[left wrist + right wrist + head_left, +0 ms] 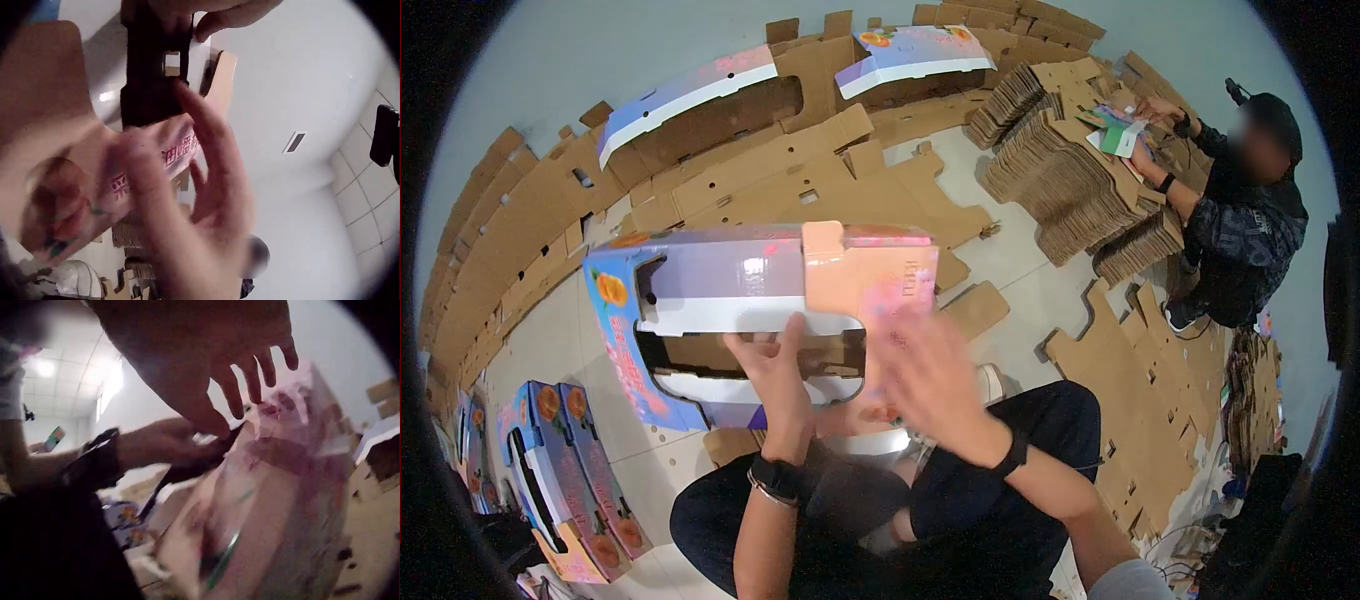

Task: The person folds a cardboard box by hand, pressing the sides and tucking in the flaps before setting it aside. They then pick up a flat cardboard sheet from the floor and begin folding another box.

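Note:
A printed cardboard box [750, 262], lilac, blue and peach with fruit pictures, lies across my lap with its long cut-out facing up. My left hand [778, 370] is at this opening, thumb over the white flap [710, 315] and the other fingers bent at its edge, holding it; some are hidden. Over the peach end panel [832, 290] my right hand [930, 380] lies palm down, blurred, fingers straight. In the right wrist view its fingers are spread against the pink-printed surface. Pink lettering [178, 156] shows on the peach panel in the left wrist view.
Several finished boxes [550, 470] stand at the left. Flat cardboard sheets [1140, 400] cover the floor at the right. Two partly folded printed boxes [700, 95] lie along the wall. Another person [1250, 220] handles printed pieces beside stacked cardboard [1060, 190].

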`<state>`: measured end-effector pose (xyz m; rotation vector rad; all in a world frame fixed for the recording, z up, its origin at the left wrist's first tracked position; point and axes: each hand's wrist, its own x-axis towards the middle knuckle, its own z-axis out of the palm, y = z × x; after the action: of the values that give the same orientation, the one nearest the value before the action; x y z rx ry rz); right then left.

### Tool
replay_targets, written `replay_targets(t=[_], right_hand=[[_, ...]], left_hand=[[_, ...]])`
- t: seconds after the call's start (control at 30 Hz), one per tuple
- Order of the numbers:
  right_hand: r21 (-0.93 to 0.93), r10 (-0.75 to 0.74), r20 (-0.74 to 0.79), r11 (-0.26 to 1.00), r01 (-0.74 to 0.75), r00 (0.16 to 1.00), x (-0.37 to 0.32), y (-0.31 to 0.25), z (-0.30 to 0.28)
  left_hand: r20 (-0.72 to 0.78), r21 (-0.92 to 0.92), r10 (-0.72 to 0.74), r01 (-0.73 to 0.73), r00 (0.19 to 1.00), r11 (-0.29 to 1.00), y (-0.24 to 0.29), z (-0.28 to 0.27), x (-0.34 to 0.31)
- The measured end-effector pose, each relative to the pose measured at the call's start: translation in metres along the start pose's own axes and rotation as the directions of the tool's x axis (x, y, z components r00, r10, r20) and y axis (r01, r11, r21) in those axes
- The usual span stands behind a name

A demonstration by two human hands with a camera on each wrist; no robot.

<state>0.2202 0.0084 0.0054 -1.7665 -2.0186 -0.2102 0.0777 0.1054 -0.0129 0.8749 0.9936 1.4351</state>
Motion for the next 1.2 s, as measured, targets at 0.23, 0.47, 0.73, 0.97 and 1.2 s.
replay_targets(t=[0.23, 0.47, 0.73, 0.97, 1.2], right_hand=[[-0.034, -0.402, 0.296, 0.902, 0.430, 0.866, -0.030, -0.034, 0.033], [0.074, -0.213, 0.366, 0.977, 0.200, 0.906, -0.017, -0.003, 0.026], [-0.134, -0.012, 0.317, 0.989, 0.057, 0.948, -0.028, 0.042, 0.034], [-0.457, 0.062, 0.426, 0.876, 0.155, 0.903, -0.035, 0.017, 0.055], [-0.377, 0.150, 0.406, 0.926, 0.015, 0.901, -0.038, 0.017, 0.058]], left_hand=[[-0.053, -0.002, -0.058, 0.058, 0.997, 0.998, 0.002, 0.004, -0.003], [0.189, -0.055, -0.136, 0.148, 0.973, 0.987, -0.018, -0.004, 0.007], [0.667, 0.683, 0.045, -0.635, 0.744, 0.360, -0.042, -0.033, 0.003], [0.722, 0.683, -0.104, -0.680, 0.684, 0.267, -0.081, -0.054, 0.019], [0.659, 0.728, -0.090, -0.602, 0.747, 0.327, -0.071, -0.048, 0.019]])
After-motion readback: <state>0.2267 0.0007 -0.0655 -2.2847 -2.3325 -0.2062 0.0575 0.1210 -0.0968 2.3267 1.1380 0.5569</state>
